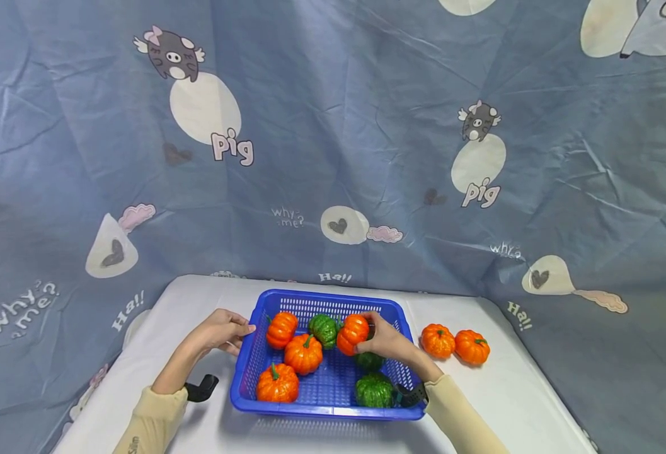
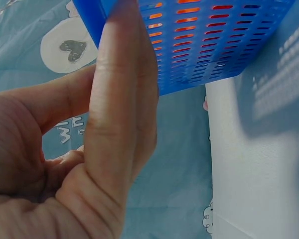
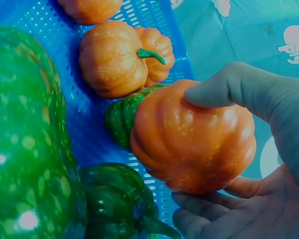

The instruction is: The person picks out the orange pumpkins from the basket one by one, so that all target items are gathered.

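A blue plastic basket (image 1: 321, 411) with slotted walls stands on the white table. My left hand (image 1: 222, 331) pinches its left rim, thumb on top and fingers along the outer wall (image 2: 199, 50). Over the right half of the basket, my right hand (image 1: 388, 340) holds an orange pumpkin (image 3: 194, 142) between thumb and fingers. Three other orange pumpkins lie on the basket's left side, one of them at the front corner (image 1: 277, 383). Green pumpkins sit at the back middle (image 1: 324, 331), under my right hand (image 1: 370, 361) and at the front right (image 1: 374, 389).
Two more orange pumpkins, one nearer the basket (image 1: 437, 341) and one farther right (image 1: 472, 347), lie side by side on the table (image 1: 520, 391). A blue cloth (image 1: 333, 157) printed with pigs hangs behind and around the table. Each wrist wears a black strap device (image 1: 201, 388).
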Demonstrator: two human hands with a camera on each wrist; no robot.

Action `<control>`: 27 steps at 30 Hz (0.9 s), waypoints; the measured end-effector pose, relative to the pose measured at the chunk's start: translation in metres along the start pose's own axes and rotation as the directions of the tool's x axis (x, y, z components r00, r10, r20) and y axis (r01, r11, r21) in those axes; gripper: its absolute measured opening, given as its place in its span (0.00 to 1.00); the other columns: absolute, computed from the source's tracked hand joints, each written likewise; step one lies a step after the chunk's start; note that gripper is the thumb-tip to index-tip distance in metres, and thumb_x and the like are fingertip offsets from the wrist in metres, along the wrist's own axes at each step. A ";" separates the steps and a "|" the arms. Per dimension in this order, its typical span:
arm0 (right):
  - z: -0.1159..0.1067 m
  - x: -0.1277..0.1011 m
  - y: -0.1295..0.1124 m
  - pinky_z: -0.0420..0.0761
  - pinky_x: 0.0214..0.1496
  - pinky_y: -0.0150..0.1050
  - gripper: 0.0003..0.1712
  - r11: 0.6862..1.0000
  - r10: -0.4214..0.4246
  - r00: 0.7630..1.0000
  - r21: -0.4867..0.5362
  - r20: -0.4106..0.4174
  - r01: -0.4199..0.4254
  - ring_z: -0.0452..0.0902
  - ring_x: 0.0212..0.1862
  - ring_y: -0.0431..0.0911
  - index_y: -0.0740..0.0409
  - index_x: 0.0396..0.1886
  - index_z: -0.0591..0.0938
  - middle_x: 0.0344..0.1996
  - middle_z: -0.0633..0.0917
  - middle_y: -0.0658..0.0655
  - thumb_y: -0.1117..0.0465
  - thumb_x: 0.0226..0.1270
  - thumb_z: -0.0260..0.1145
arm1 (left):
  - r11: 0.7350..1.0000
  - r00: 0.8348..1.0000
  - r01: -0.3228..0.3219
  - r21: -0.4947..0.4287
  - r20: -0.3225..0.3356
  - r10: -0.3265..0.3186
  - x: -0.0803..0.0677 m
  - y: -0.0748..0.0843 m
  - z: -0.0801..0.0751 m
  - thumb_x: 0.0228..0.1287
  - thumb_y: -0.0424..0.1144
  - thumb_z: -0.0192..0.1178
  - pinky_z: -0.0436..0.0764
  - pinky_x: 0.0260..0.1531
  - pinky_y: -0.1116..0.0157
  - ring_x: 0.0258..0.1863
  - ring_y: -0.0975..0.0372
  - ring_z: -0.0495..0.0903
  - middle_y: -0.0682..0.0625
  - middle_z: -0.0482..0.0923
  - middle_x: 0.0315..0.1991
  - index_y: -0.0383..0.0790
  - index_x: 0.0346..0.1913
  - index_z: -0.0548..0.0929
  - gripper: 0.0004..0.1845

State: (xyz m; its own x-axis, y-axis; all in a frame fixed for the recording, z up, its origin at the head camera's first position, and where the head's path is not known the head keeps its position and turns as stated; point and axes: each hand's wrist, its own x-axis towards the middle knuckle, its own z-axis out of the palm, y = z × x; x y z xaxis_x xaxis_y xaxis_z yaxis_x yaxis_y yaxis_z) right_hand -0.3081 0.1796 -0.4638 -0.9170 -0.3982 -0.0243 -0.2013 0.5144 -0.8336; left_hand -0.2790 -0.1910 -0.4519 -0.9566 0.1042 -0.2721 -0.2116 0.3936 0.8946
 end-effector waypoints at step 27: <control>-0.027 -0.042 -0.001 0.82 0.57 0.47 0.43 0.993 0.038 0.999 0.117 -0.027 -0.035 0.76 0.58 0.55 0.62 0.67 0.64 0.57 0.77 0.65 0.57 0.54 0.73 | 1.000 1.000 0.014 0.004 0.009 -0.014 0.001 0.001 0.000 0.67 0.38 0.60 0.87 0.27 0.61 0.24 0.60 0.84 0.43 0.81 0.29 0.22 0.50 0.75 0.19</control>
State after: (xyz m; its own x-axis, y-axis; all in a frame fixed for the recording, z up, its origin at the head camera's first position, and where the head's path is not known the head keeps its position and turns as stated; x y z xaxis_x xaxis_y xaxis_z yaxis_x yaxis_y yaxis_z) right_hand -0.2783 0.2158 -0.4469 -0.9329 -0.3578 -0.0416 -0.1275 0.4359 -0.8909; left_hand -0.2797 -0.1906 -0.4513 -0.9516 0.1069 -0.2883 -0.2247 0.3983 0.8893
